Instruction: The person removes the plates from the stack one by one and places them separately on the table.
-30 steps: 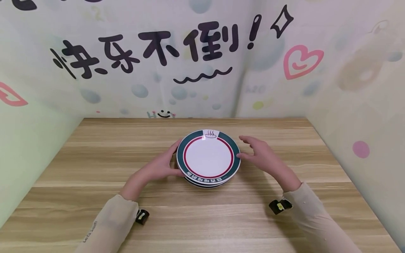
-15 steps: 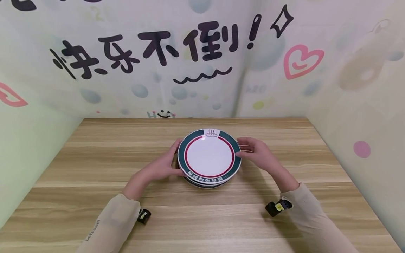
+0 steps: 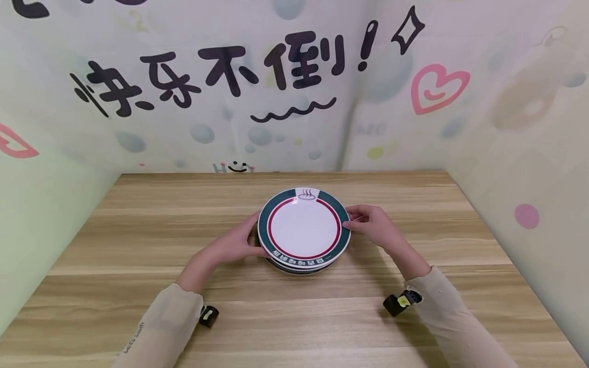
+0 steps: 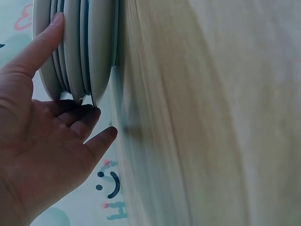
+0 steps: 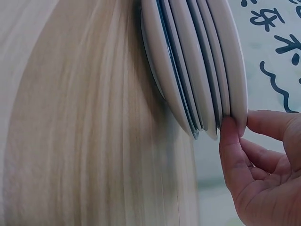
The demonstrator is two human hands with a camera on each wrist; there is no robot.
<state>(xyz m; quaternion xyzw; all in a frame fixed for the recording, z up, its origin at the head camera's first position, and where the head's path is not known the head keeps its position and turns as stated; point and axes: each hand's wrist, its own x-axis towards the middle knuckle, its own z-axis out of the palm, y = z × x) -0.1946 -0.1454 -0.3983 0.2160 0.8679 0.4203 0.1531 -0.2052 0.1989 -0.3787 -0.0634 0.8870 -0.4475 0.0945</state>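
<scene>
A stack of several round plates sits mid-table; the top plate [image 3: 303, 227] is white with a green rim and a red ring. My left hand [image 3: 232, 243] holds the stack's left side, and in the left wrist view its thumb lies across the edges of the stacked plates [image 4: 72, 52], fingers of the left hand [image 4: 44, 146] at the far side. On the right, my right hand [image 3: 379, 230] pinches the top plate's rim. The right wrist view has the right hand [image 5: 270, 181] with thumb and a finger on either side of the outermost plate [image 5: 230, 52].
The wood-grain table [image 3: 294, 317] extends around the stack. Behind it hangs a pale printed backdrop [image 3: 184, 128] with black characters and a pink heart, and pale panels [image 3: 520, 168] stand at both sides. A black wrist device [image 3: 397, 302] sits at the right cuff.
My right hand has come in from the right, its fingers closing onto the top plate's rim. My left hand has stayed at the stack's left side, its far fingers slightly lower.
</scene>
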